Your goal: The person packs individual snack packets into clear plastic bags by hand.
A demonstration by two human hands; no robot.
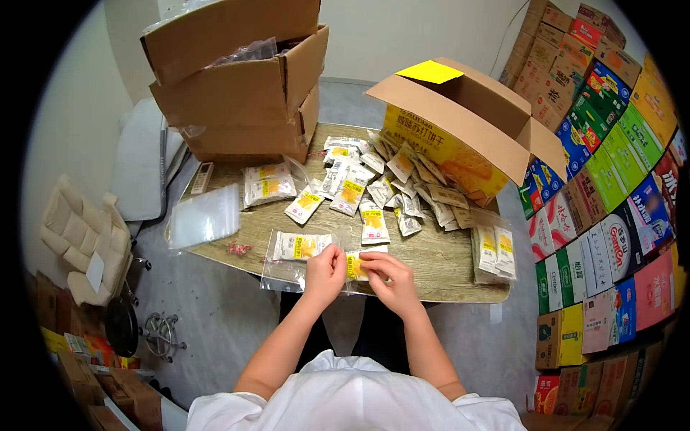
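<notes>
At the table's front edge, my left hand [325, 274] is closed on the opening of a clear plastic bag [277, 270]. One white and yellow cracker packet [296, 246] lies inside that bag. Just to the right, my right hand [392, 279] pinches another cracker packet [353, 264], which lies between my two hands at the bag's mouth. Its left end is partly hidden by my left hand. Beyond my hands spreads a loose heap of similar cracker packets [350, 188].
An open cracker carton [438, 144] tilts behind the heap. Brown cardboard boxes [223, 100] stand at back left. Flat clear bags [206, 217] lie at left; filled bags [269, 184] [494, 253] rest on the wooden table [424, 269]. Stacked cartons [600, 172] line the right wall.
</notes>
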